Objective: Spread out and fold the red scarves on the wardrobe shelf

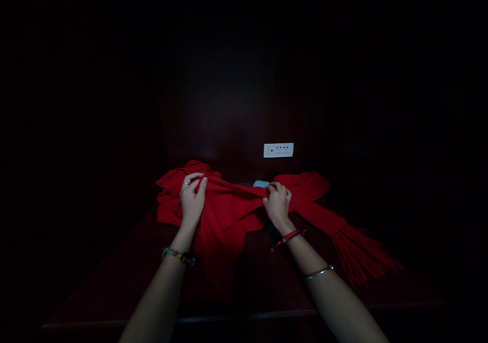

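Note:
A long red scarf (pixel 232 211) lies bunched across a dark wooden surface, its fringed end spread to the right. My left hand (pixel 193 195) pinches the scarf's upper edge between thumb and fingers. On the other side, my right hand (pixel 277 200) grips the same edge, fingers curled over the cloth. Between the two hands the edge is stretched nearly straight, and a fold hangs down toward the front of the surface. More of the scarf is heaped behind and left of my left hand.
Behind the scarf, a white power socket (pixel 278 150) is set in the dark back panel. A small light-blue item (pixel 261 184) lies near my right hand, partly covered. The front edge of the wooden surface (pixel 244 316) runs close to my forearms. The surroundings are very dark.

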A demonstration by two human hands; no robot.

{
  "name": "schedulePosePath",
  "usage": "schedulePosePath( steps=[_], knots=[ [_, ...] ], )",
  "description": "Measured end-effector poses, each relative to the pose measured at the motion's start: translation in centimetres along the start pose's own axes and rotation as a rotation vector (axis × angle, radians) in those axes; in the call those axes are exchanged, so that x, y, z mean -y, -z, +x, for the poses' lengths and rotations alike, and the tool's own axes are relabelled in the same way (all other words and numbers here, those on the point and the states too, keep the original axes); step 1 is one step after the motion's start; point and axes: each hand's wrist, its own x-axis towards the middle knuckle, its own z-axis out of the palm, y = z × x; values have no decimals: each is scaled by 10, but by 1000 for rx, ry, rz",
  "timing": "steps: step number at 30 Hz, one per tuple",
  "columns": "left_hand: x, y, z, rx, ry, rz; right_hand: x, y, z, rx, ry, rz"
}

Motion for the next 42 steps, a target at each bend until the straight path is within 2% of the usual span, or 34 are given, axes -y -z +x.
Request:
schedulePosePath(
  steps=[2,5,8,10,12,13,16,18,20,23,24,26,29,33,35,36,37,40,41,42],
  knots=[
    [8,6,4,-81,62,43,-23,8,10,-66,-69,-2],
    [29,21,11,-154,298,215,-51,14,19,-79,-107,40],
    [47,30,10,-76,508,424,-58,15,22,31,-43,111],
    [48,28,5,19,542,526,-52,16,23,190,49,177],
    [37,19,-2,155,453,575,-41,20,24,368,149,250],
    [27,12,-6,251,350,555,-36,24,23,443,197,289],
    [-5,-10,-21,588,-50,290,-23,37,22,574,284,432],
    [-20,-23,-33,778,-233,130,-19,47,21,624,295,533],
    [-26,-31,-42,851,-322,70,-19,58,21,683,287,617],
    [-23,-36,-46,797,-330,57,-22,74,25,750,272,706],
    [-20,-35,-44,757,-304,56,-24,78,27,729,261,734],
    [-15,-31,-37,670,-233,77,-28,80,28,605,226,765],
    [-6,-23,-30,568,-151,175,-34,69,25,396,195,646],
    [0,-15,-14,544,-141,304,-36,57,26,409,248,212],
    [-10,-11,9,549,-178,360,-31,70,41,378,284,34],
    [-20,-7,24,533,-203,385,-27,83,52,320,301,-29],
    [-31,-2,41,492,-230,404,-22,97,63,242,320,-74],
    [-59,13,84,276,-282,431,-7,136,87,-108,318,-160],
    [-62,17,90,255,-302,451,-5,142,88,-157,319,-194],
    [-61,20,91,298,-313,489,-5,143,85,-146,331,-232]
  ],
)
